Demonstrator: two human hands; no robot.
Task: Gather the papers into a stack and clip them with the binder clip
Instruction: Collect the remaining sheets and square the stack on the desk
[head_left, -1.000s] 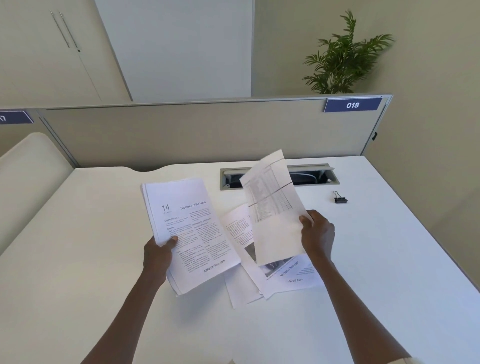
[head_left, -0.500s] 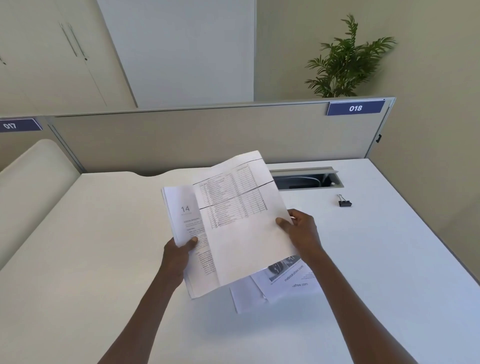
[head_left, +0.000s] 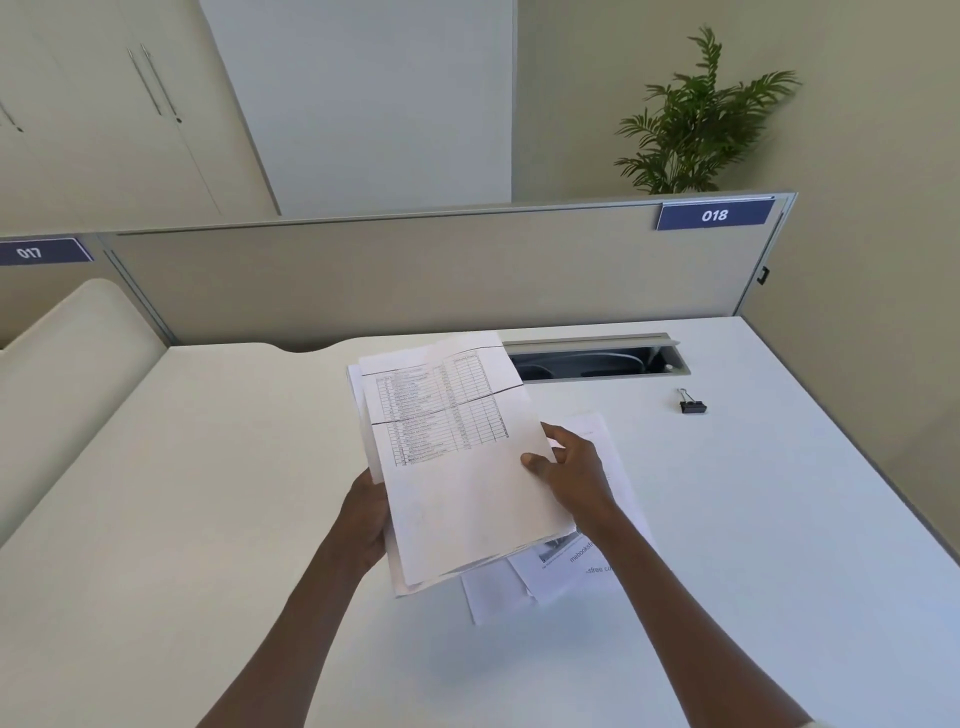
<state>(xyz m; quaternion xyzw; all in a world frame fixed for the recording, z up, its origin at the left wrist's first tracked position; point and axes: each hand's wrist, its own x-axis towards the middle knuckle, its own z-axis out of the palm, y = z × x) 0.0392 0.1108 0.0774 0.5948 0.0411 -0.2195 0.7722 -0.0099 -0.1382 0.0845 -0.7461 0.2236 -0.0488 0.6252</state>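
Observation:
Both hands hold a small stack of papers (head_left: 457, 483) above the white desk; the top sheet carries a printed table. My left hand (head_left: 366, 519) grips the stack's left edge from underneath. My right hand (head_left: 571, 473) pinches its right edge, thumb on top. More loose papers (head_left: 582, 566) lie flat on the desk under and to the right of the held stack, partly hidden by it and my right arm. A black binder clip (head_left: 692, 406) sits on the desk at the right, well apart from both hands.
An open cable tray (head_left: 597, 361) is sunk into the white desk (head_left: 779, 519) behind the papers. A beige partition (head_left: 415, 275) with labels 017 and 018 closes the desk's far edge. A potted plant (head_left: 701, 119) stands beyond it. A second desk lies to the left.
My right hand brought the table sheet leftwards and laid it over the papers held in my left hand. The two sets now form one held stack.

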